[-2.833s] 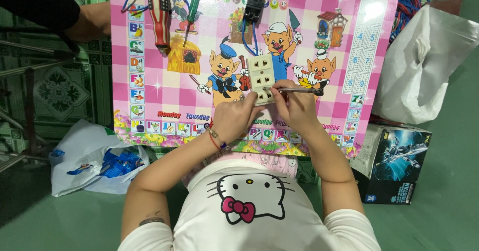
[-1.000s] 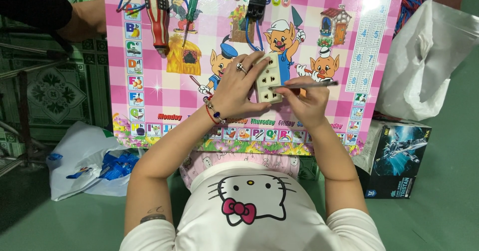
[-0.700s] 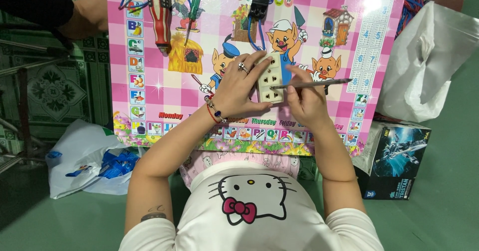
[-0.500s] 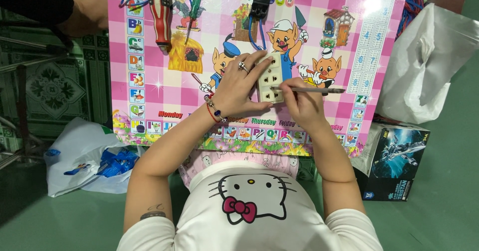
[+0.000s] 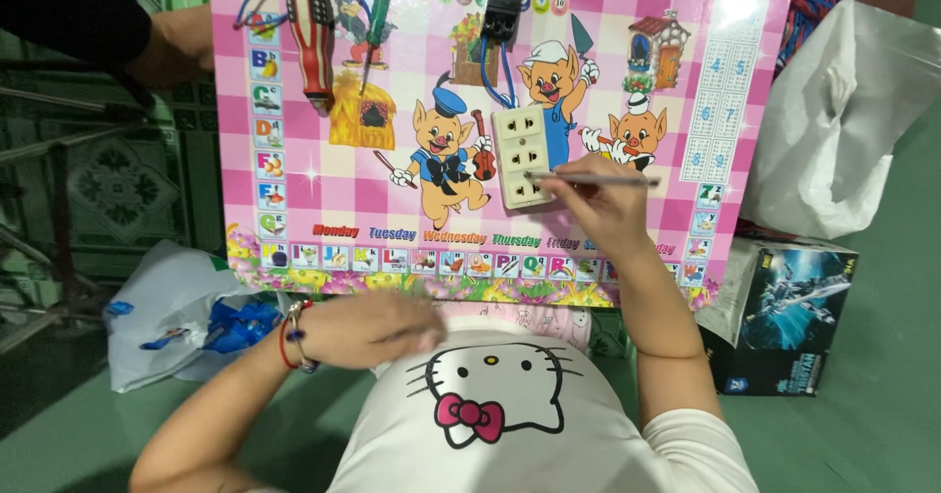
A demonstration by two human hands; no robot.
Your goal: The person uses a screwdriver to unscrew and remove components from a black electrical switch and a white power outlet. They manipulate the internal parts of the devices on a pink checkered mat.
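Near the middle of the pink worktop lies the cream socket block, its long axis running from 12 to 6 o'clock, with 3 outlets facing up. We judge it a light, stiff plastic shell, smooth on its face, best held by its 2 long edges.

Our right hand pinches a thin metal tool in a narrow grip. The tool lies level, its tip pointing to 9 o'clock at the lower outlet; it looks rigid and slim, apt to roll in the fingers.

Our left hand is off the worktop at 7 o'clock, blurred; we cannot tell its grip.
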